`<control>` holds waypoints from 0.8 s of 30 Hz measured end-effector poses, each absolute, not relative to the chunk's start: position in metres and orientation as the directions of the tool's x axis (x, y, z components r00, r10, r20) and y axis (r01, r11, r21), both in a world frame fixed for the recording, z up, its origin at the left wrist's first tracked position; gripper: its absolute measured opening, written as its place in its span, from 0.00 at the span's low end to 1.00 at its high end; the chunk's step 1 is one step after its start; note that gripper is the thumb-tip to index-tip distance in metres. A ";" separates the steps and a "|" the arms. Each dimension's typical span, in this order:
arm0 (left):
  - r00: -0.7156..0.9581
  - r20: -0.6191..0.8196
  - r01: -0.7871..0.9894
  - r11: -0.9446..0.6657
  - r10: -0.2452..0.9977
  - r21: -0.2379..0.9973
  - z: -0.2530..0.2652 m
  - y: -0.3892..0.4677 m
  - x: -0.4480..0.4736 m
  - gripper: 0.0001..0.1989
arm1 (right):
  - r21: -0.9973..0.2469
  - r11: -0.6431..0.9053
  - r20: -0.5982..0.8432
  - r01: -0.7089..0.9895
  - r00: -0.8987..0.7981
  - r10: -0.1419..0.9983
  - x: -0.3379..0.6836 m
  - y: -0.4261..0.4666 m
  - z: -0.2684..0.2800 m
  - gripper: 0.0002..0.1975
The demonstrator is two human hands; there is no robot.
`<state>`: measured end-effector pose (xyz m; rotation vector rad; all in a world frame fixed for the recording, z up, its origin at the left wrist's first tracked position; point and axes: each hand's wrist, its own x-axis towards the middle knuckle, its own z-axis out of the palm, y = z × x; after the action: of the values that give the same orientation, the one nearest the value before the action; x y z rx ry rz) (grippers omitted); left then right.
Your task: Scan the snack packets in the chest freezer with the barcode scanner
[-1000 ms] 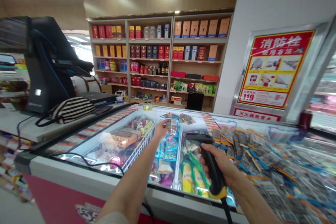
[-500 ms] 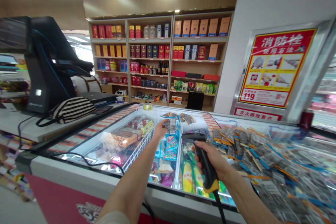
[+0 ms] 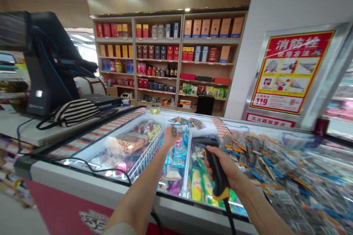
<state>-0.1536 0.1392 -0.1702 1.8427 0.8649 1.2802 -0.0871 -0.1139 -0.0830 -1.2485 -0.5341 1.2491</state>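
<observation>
My left hand (image 3: 169, 138) reaches over the glass top of a chest freezer and pinches a small clear packet (image 3: 177, 132) with a pale label. In my right hand (image 3: 224, 167) is a black and yellow barcode scanner (image 3: 217, 172), its head turned left toward the packet, its cord hanging down over the front edge. Just beyond my left hand, several similar packets (image 3: 197, 123) lie on the glass. To the right, a big spread-out heap of grey packets with blue and orange edges (image 3: 264, 158) covers the freezer top. Blue ice-cream wrappers (image 3: 179, 154) show through the glass below.
On the left counter stand a black checkout terminal (image 3: 49, 66) and a striped pouch (image 3: 75, 114). A black cable (image 3: 93, 170) crosses the freezer's left part. A tape roll (image 3: 154, 111) sits at the back edge. Shelves of boxed bottles (image 3: 157, 53) line the wall behind.
My left hand with the packet has shifted slightly, and its back is now turned more toward me. The scanner in my right hand has hardly moved.
</observation>
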 end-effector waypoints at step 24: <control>0.356 0.451 0.081 -0.508 0.819 0.858 -0.170 0.144 -0.172 0.45 | -0.876 -0.213 -0.367 -0.432 0.311 0.877 -0.068 -0.080 -0.109 0.11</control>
<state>-0.1725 0.1436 -0.1698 1.8485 0.7882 1.2102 -0.0682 -0.0803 -0.1095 -1.2790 -0.4693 1.2806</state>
